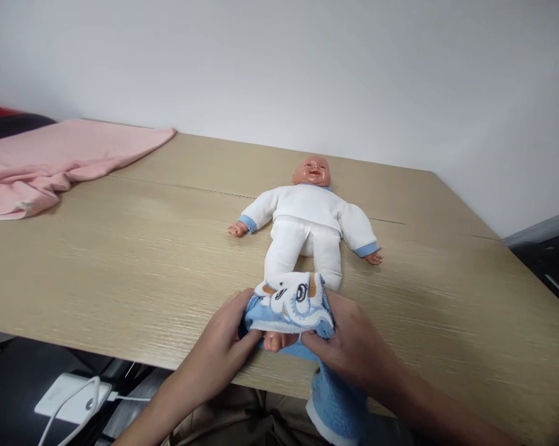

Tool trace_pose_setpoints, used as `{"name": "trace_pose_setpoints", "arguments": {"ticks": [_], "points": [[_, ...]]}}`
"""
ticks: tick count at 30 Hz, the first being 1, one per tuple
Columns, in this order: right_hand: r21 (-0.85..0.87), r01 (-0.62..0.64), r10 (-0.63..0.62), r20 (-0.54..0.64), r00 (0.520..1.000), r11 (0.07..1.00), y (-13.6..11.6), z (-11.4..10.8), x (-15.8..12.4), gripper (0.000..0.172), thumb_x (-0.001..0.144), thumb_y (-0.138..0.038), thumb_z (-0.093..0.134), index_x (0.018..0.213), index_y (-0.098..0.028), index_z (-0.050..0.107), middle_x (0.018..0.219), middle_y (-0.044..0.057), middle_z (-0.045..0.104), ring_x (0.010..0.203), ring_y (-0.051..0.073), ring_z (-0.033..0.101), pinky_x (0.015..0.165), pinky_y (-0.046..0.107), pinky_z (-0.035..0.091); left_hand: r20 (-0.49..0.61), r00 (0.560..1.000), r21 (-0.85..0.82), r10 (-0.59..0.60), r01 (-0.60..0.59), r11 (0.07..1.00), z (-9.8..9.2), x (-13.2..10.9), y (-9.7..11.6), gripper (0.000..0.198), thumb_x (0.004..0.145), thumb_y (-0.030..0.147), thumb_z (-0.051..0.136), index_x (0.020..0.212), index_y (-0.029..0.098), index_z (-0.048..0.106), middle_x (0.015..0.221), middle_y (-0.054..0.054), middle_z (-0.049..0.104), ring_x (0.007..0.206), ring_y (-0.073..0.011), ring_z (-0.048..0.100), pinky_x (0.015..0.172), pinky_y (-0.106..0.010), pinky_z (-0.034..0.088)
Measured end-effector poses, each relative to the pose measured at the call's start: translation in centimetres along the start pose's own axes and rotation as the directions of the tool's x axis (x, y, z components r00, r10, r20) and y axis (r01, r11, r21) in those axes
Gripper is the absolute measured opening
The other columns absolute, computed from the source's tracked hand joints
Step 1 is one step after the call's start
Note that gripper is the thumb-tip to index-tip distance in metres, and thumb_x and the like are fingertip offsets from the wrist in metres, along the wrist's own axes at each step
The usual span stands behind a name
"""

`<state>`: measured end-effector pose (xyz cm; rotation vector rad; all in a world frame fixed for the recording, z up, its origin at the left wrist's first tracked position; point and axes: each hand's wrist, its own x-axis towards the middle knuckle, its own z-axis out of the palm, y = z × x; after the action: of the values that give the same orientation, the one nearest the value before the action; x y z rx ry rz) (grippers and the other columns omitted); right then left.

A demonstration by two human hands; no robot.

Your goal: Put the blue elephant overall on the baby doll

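A baby doll (309,217) in a white suit with blue cuffs lies on its back on the wooden table (135,260), head toward the wall. A blue and white towel garment with a cartoon animal face (293,303) covers the doll's feet. One bare doll foot (274,341) pokes out beneath it. My left hand (223,347) grips the cloth's left edge, fingers closed. My right hand (348,347) pinches the cloth's right side; the rest of the blue cloth hangs over the table's front edge.
A pink blanket (51,161) lies crumpled at the table's far left corner. A white wall stands behind the table. Below the front edge at left, a white power adapter with a cable (72,396) rests on a dark surface.
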<state>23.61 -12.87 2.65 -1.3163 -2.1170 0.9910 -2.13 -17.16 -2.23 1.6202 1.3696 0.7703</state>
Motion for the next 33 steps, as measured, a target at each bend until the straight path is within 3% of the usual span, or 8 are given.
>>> {"name": "trace_pose_setpoints", "arguments": {"ticks": [5,7,11,15,19,25,31,33], "points": [[0.048,0.18,-0.175,-0.086,0.981,0.983,0.5,-0.5,1.4,0.017,0.091,-0.016,0.066,0.106,-0.02,0.072,0.122,0.012,0.078,0.107,0.029,0.075,0.098,0.043,0.058,-0.09,0.982,0.027,0.165,-0.163,0.986,-0.6,1.9,1.0,0.047,0.1,0.021,0.068,0.146,0.026,0.061,0.16,-0.012,0.057,0.154,-0.0319,0.051,0.131,-0.047,0.04],[0.056,0.216,-0.21,-0.096,0.973,0.975,0.6,-0.7,1.9,0.013,0.092,-0.015,0.066,0.102,-0.02,0.072,0.123,0.012,0.078,0.109,0.029,0.075,0.102,0.044,0.058,-0.084,0.987,-0.051,0.135,-0.14,0.989,-1.0,2.5,1.0,0.046,0.098,0.018,0.067,0.143,0.025,0.059,0.152,-0.01,0.063,0.141,-0.029,0.06,0.121,-0.042,0.048],[0.077,0.247,-0.241,-0.08,0.967,0.966,1.3,-1.0,3.1,0.016,0.093,-0.016,0.07,0.108,-0.02,0.073,0.112,0.007,0.082,0.096,0.025,0.076,0.092,0.038,0.059,-0.019,0.995,-0.086,0.093,-0.094,0.992,-2.2,4.0,0.7,0.034,0.099,0.02,0.065,0.133,0.023,0.059,0.118,-0.003,0.07,0.108,-0.0232,0.067,0.097,-0.035,0.055],[0.093,0.265,-0.262,-0.043,0.964,0.96,2.5,-1.6,4.9,0.008,0.094,-0.025,0.077,0.099,-0.02,0.073,0.096,0.003,0.081,0.084,0.022,0.073,0.081,0.035,0.057,0.025,0.992,-0.109,0.124,-0.121,0.987,-3.2,6.5,0.9,0.041,0.1,0.027,0.068,0.14,0.021,0.06,0.137,-0.009,0.071,0.125,-0.0282,0.068,0.111,-0.042,0.055],[0.143,0.24,-0.247,0.032,0.968,0.96,3.4,-2.8,5.8,0.027,0.097,-0.044,0.084,0.103,-0.019,0.074,0.096,0.003,0.078,0.085,0.022,0.071,0.082,0.037,0.057,0.094,0.98,-0.172,0.173,-0.156,0.973,-4.3,8.3,1.4,0.052,0.102,0.033,0.07,0.151,0.019,0.058,0.15,-0.015,0.069,0.137,-0.0308,0.066,0.12,-0.047,0.053],[0.258,0.145,-0.189,0.153,0.97,0.955,4.8,-5.1,4.4,0.051,0.097,-0.054,0.087,0.132,-0.022,0.068,0.119,0.006,0.073,0.108,0.027,0.07,0.094,0.039,0.058,0.313,0.934,-0.244,0.17,-0.094,0.965,-7.7,8.0,0.8,0.042,0.102,0.042,0.078,0.138,0.022,0.066,0.145,-0.013,0.071,0.138,-0.0317,0.067,0.12,-0.049,0.055],[0.573,0.028,-0.163,0.185,0.969,0.819,6.6,-6.4,3.8,0.039,0.102,-0.052,0.082,0.122,-0.023,0.066,0.107,0.001,0.063,0.099,0.019,0.065,0.089,0.03,0.055,-0.018,0.975,-0.034,0.22,-0.221,0.975,-8.1,9.9,3.1,0.034,0.11,0.051,0.064,0.129,0.023,0.067,0.135,-0.011,0.072,0.124,-0.0274,0.068,0.111,-0.043,0.056],[0.578,-0.009,-0.133,0.203,0.97,0.816,6.7,-6.6,3.9,0.039,0.099,-0.05,0.086,0.121,-0.023,0.067,0.104,0.0,0.062,0.096,0.018,0.063,0.087,0.03,0.054,-0.029,0.959,0.055,0.282,-0.28,0.958,-7.4,11.4,4.9,0.034,0.109,0.05,0.065,0.129,0.022,0.067,0.133,-0.01,0.073,0.119,-0.0257,0.068,0.107,-0.04,0.055]]}}
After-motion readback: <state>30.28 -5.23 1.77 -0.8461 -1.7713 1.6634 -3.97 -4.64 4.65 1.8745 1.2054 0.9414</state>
